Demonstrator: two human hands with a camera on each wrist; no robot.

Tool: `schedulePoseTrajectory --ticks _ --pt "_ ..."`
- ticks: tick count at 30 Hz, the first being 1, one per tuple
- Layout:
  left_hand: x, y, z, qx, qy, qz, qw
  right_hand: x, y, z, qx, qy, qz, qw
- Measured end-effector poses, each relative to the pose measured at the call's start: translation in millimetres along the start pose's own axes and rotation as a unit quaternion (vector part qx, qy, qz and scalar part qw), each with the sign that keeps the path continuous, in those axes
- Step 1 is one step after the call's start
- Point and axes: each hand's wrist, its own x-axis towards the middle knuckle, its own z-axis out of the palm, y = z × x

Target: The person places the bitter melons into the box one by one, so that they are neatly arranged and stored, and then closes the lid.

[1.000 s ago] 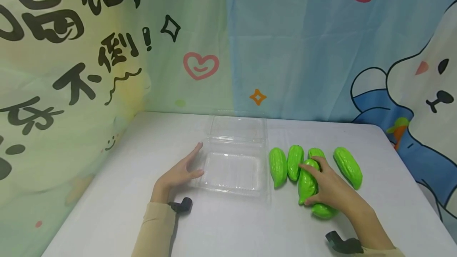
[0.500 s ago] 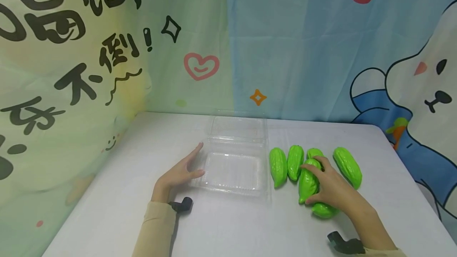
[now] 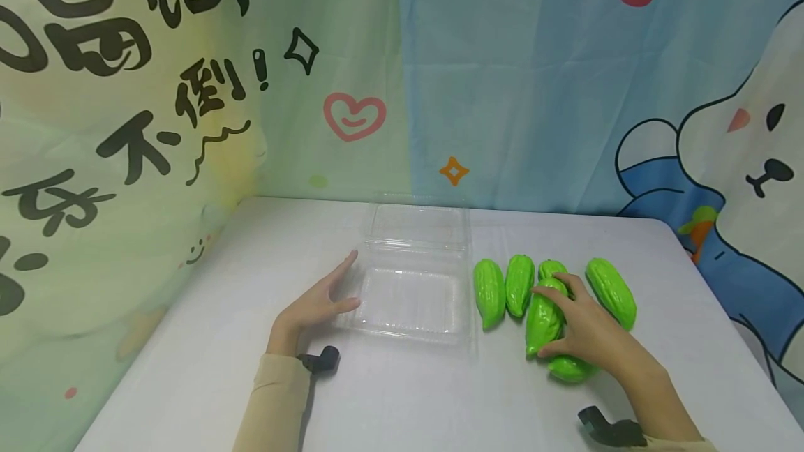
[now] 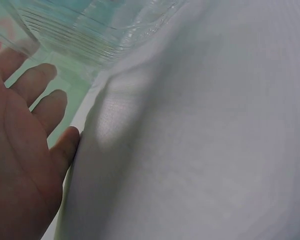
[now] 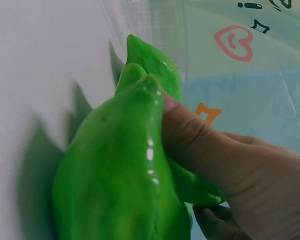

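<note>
A: Surface first. White table (image 3: 402, 396), pushed into a corner; cartoon backdrop (image 3: 521, 75) behind, green panel with black characters on your left, blue panel with hearts and a white rabbit on your right.

B: Containers?

A: One clear plastic clamshell box (image 3: 411, 298), mid-table, lid hinged open toward the back wall. Nothing in tray or lid.

B: Your left hand?

A: Your left hand (image 3: 314, 309) lies flat on the table, fingers straight and relaxed, thumb tip touching the box's left edge. Holding nothing. Left wrist view agrees: palm (image 4: 20, 165) down, ridged plastic just past the fingertips.

B: Right?

A: Your right hand (image 3: 587, 333) grasps a green toy gourd (image 3: 541, 319), thumb under its lower end, fingers curled over the top. It's right of the box, touching the table. A second gourd (image 3: 568, 368) sticks out under the palm; can't tell whether you're gripping that one too.

B: The rest?

A: Four more gourds in a row behind: two (image 3: 490, 293) (image 3: 520, 284) between box and hand, one (image 3: 551, 268) half hidden by the fingers, one (image 3: 611, 293) farthest right.
</note>
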Motion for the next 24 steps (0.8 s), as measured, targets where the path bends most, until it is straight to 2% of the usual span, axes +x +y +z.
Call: schedulePoseTrajectory --ticks 8,24 --pt "0.5 -0.7 0.6 0.006 0.003 -0.020 0.9998 -1.5 0.3 -2.7 0.013 -0.003 0.007 1.000" --pt "1.3 -2.8 -0.6 0.004 0.002 -0.010 0.9999 -0.6 -0.9 0.6 0.043 0.033 -0.012 0.998"
